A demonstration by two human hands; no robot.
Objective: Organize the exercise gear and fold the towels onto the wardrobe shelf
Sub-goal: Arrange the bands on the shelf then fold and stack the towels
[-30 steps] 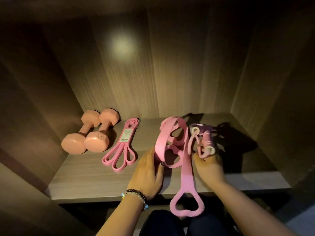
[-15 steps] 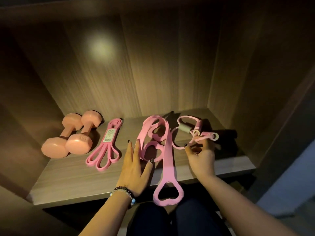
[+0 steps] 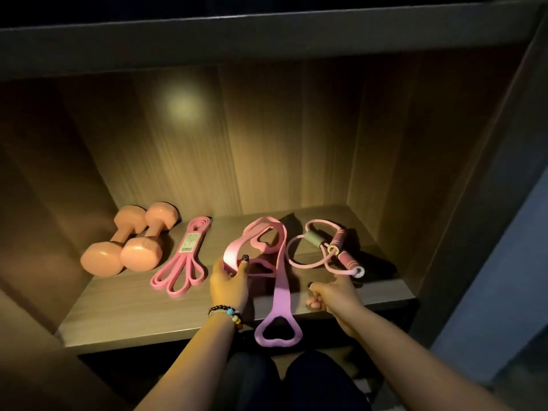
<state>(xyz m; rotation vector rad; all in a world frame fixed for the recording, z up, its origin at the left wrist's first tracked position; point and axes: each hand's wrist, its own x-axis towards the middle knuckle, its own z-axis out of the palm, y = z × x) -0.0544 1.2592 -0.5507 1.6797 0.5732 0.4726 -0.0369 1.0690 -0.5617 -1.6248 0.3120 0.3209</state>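
On the wooden wardrobe shelf lie two peach dumbbells at the left, then a folded pink loop band. A wide pink stretch band with cut-out holes lies in the middle, its heart-shaped end hanging over the front edge. A pink jump rope with striped handles rests at the right. My left hand pinches the stretch band's folded left part, thumb on top. My right hand hovers just in front of the rope, fingers loosely curled and holding nothing. No towels are in view.
The shelf is boxed in by wooden side walls and a back panel, with another board overhead. My dark-clothed knees sit below the front edge. A bluish wall stands to the right.
My right hand has let go of the jump rope, which now lies on the shelf. My left hand went from lying flat to pinching the stretch band. The view tilted upward.
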